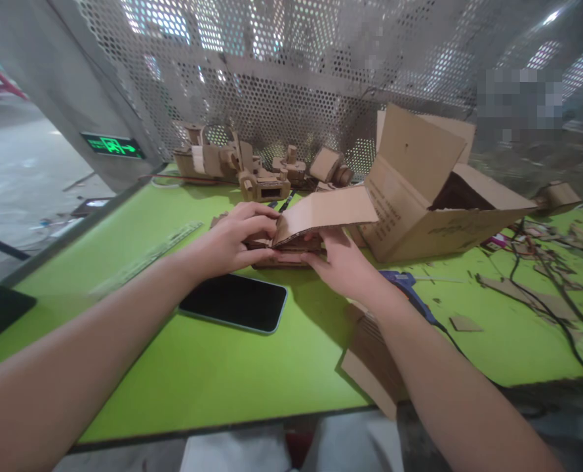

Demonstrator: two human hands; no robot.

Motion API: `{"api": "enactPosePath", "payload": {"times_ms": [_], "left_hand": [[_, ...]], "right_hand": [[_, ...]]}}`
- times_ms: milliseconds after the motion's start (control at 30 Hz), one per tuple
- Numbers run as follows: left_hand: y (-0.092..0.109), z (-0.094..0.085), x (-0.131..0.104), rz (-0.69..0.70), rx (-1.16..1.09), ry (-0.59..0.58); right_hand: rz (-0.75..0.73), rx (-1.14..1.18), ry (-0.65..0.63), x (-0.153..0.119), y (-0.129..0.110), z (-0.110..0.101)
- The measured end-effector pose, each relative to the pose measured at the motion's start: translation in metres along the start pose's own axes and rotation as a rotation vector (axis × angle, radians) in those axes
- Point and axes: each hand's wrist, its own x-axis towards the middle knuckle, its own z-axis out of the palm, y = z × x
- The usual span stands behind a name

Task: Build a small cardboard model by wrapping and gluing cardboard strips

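Observation:
A small cardboard model point(287, 257) rests on the green table, with a bent strip of cardboard point(335, 208) slanting up over it. My left hand point(239, 237) is closed on the model's left end, thumb along the front side. On the right, my right hand point(339, 262) grips the model from under the raised strip. Part of its fingers is hidden behind the cardboard. Just in front of the model lies a phone point(237, 303) with a dark screen. A blue glue gun point(406, 288) lies beyond my right forearm.
An open cardboard box point(414, 233) stands at the back right. Several cardboard models point(266, 185) line the perforated metal panel point(291, 85). A clear ruler point(156, 252) lies at left. Cardboard scraps point(522, 295) and cables spread over the right side; folded cardboard point(372, 380) overhangs the front edge.

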Motion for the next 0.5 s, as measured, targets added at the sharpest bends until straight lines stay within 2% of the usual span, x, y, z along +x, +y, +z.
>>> {"api": "enactPosePath", "payload": {"times_ms": [100, 267, 400, 500], "left_hand": [[0.000, 0.002, 0.000, -0.009, -0.021, 0.031], [0.000, 0.001, 0.000, -0.015, -0.007, -0.008], [-0.001, 0.002, 0.000, -0.009, -0.016, 0.011], [-0.002, 0.002, 0.000, -0.001, -0.013, 0.010]], "right_hand": [[0.039, -0.044, 0.001, 0.000, -0.004, -0.001], [0.095, -0.070, -0.011, 0.000, -0.003, -0.003], [0.099, -0.079, -0.002, 0.001, 0.003, 0.001], [0.044, -0.105, 0.002, 0.003, 0.009, 0.006]]}}
